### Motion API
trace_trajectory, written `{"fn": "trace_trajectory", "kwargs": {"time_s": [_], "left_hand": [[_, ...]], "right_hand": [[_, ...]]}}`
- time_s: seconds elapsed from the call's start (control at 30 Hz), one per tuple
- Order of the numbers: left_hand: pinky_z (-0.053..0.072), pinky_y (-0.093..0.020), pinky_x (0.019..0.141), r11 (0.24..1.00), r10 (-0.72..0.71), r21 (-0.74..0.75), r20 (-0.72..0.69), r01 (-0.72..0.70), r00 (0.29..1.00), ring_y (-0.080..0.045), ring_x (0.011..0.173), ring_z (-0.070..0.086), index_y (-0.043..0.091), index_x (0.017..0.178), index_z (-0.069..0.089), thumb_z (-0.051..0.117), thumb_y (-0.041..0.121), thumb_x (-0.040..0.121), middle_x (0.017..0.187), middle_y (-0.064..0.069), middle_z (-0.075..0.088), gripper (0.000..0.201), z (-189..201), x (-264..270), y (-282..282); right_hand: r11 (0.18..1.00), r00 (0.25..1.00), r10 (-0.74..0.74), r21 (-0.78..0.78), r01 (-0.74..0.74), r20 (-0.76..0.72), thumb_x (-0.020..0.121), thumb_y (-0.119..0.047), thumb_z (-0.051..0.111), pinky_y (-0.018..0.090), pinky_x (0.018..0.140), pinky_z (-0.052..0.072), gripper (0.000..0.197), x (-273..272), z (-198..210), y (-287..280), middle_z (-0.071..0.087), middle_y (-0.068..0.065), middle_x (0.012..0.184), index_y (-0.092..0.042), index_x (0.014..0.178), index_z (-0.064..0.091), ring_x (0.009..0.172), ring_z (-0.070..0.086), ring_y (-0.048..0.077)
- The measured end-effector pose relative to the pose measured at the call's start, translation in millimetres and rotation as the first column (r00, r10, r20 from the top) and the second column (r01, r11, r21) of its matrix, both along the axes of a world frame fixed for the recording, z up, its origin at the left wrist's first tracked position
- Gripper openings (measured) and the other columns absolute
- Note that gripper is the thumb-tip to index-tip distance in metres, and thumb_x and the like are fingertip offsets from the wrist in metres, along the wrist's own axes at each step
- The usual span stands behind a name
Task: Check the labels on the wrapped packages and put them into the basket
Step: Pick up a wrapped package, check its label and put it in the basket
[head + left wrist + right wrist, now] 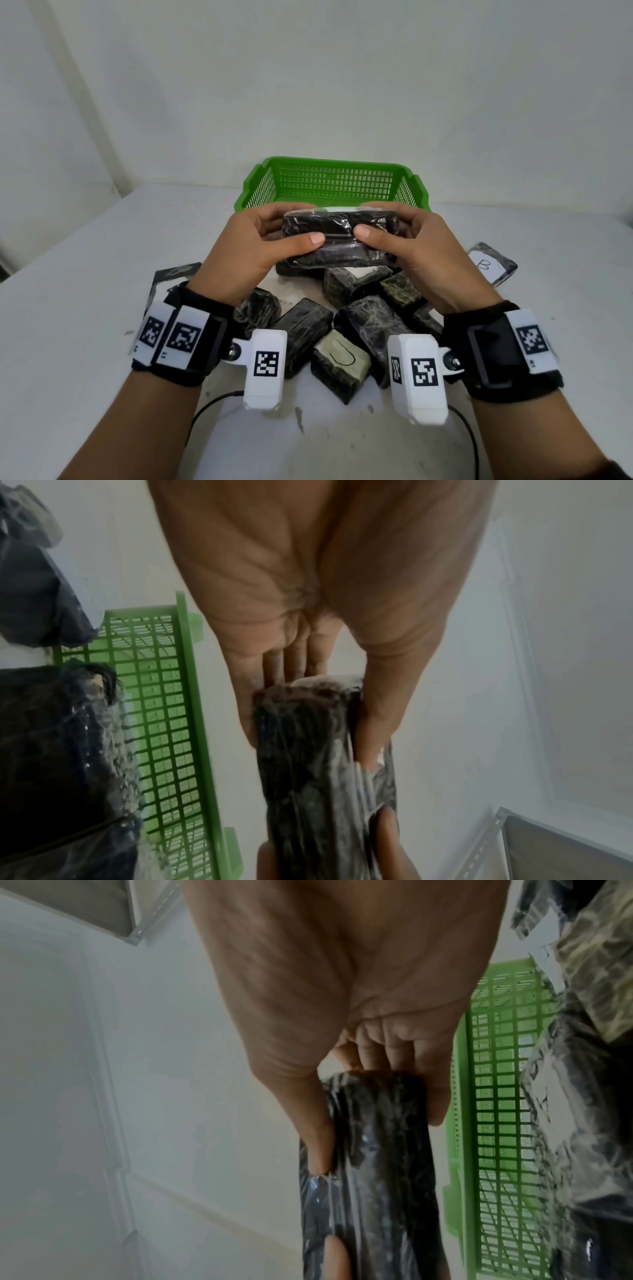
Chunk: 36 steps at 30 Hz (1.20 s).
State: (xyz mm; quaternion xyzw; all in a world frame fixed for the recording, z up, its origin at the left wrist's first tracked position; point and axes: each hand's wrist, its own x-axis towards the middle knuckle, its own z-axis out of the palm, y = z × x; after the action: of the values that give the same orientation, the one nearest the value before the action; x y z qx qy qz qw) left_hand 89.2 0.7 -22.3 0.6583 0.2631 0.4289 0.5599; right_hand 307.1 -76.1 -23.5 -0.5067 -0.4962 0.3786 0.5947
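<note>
Held package: a black film-wrapped package (340, 236) is being held up at the centre of the head view, in front of the near rim of the green mesh basket (334, 178); a white strip, possibly its label, is showing only at its top edge.
Left hand: the left hand (253, 246) is being clamped on the package's left end, thumb in front, fingers behind.
Right hand: the right hand (424, 246) is being clamped likewise on the right end, thumb in front.
Label risk: the label may be going unread, since the white patch is being turned away from the head camera; the letter cannot be told.
Slip risk: the glossy film is being pinched only at the ends; a loosened thumb could be letting it drop onto the pile of wrapped packages (349, 329) at lower centre.
Basket risk: the basket's near rim could be getting clipped, because the package is being carried low, close to it.
Other labels: a package marked B (489, 265) is lying at the right, apart from the pile.
</note>
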Motion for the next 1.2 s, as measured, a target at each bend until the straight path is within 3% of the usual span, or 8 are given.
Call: {"fn": "trace_trajectory", "kwargs": {"time_s": [0.27,0.37,0.43,0.53,0.77,0.93,1.07,1.2], "left_hand": [[0.049,-0.037,0.103,0.986,-0.074,0.149,-0.003,0.074,0.997,-0.024,0.123,0.061,0.007,0.129,0.057,0.087,0.002,0.065,0.127,-0.008,0.066,0.071,0.8,-1.7,0.0],[0.047,-0.041,0.105,0.992,-0.127,0.015,-0.014,0.128,0.992,-0.023,0.124,0.060,0.016,0.137,0.054,0.088,0.026,0.067,0.130,-0.005,0.066,0.078,0.7,0.8,-2.7],[0.046,-0.050,0.105,0.994,-0.103,-0.050,-0.015,0.102,0.995,-0.027,0.117,0.065,0.015,0.127,0.063,0.083,0.034,0.070,0.121,-0.007,0.071,0.064,-0.2,2.7,-3.3],[0.050,-0.051,0.101,1.000,-0.030,-0.008,-0.065,0.029,0.997,-0.028,0.105,0.071,0.012,0.113,0.072,0.084,0.023,0.073,0.109,-0.007,0.076,0.043,-1.3,4.5,-2.7],[0.054,-0.036,0.091,0.999,-0.046,-0.010,-0.077,0.046,0.996,-0.024,0.101,0.073,0.010,0.113,0.072,0.082,0.019,0.073,0.107,-0.009,0.076,0.042,0.1,5.4,-6.0],[0.047,-0.058,0.101,0.997,-0.001,-0.077,0.026,0.003,1.000,-0.039,0.108,0.068,0.008,0.111,0.074,0.080,0.026,0.072,0.111,-0.018,0.073,0.044,-1.2,2.1,-0.8],[0.046,-0.060,0.102,0.993,-0.013,-0.114,0.050,0.019,0.999,-0.041,0.110,0.067,0.004,0.113,0.072,0.080,0.023,0.071,0.113,-0.021,0.072,0.047,-0.1,1.5,-0.5],[0.046,-0.059,0.103,0.992,-0.008,-0.123,0.086,0.019,0.996,-0.039,0.110,0.067,0.002,0.113,0.072,0.080,0.021,0.071,0.113,-0.021,0.072,0.047,0.2,2.5,-1.4]], "right_hand": [[0.995,0.990,0.049,-0.081,-0.059,-0.129,0.074,-0.036,0.090,0.032,0.073,0.064,0.073,2.8,0.8,1.5,0.074,0.018,0.120,0.006,0.127,0.063,0.099,0.076,0.025],[0.998,0.993,0.025,-0.052,-0.031,-0.119,0.069,-0.023,0.088,0.035,0.080,0.064,0.064,2.3,-1.2,1.3,0.077,0.016,0.117,0.003,0.123,0.066,0.102,0.076,0.027],[0.999,0.996,0.021,-0.047,-0.026,-0.092,0.065,-0.021,0.088,0.041,0.091,0.061,0.060,2.3,-1.0,-0.4,0.079,0.012,0.114,-0.002,0.119,0.070,0.105,0.076,0.028],[0.999,0.997,0.016,-0.041,-0.019,-0.072,0.062,-0.022,0.092,0.043,0.096,0.058,0.061,1.0,-2.1,0.5,0.080,0.009,0.111,-0.008,0.118,0.071,0.104,0.076,0.026],[0.999,0.999,-0.018,-0.048,0.016,-0.043,0.061,-0.045,0.097,0.050,0.108,0.052,0.081,-0.7,-7.0,5.8,0.079,0.010,0.112,-0.006,0.126,0.068,0.109,0.075,0.028],[0.997,0.997,0.042,-0.069,-0.047,-0.067,0.054,-0.027,0.103,0.049,0.101,0.057,0.091,-1.1,-4.2,3.4,0.079,0.011,0.114,-0.004,0.132,0.061,0.108,0.075,0.029],[0.997,0.996,0.059,-0.050,-0.062,-0.060,0.058,-0.019,0.093,0.050,0.103,0.056,0.076,-0.1,-0.8,-1.2,0.079,0.012,0.112,-0.003,0.126,0.065,0.107,0.076,0.032],[0.999,0.992,0.040,-0.028,-0.044,-0.117,0.060,-0.021,0.098,0.041,0.095,0.060,0.085,-3.0,0.8,0.7,0.079,0.009,0.113,-0.003,0.133,0.060,0.104,0.076,0.026]]}}
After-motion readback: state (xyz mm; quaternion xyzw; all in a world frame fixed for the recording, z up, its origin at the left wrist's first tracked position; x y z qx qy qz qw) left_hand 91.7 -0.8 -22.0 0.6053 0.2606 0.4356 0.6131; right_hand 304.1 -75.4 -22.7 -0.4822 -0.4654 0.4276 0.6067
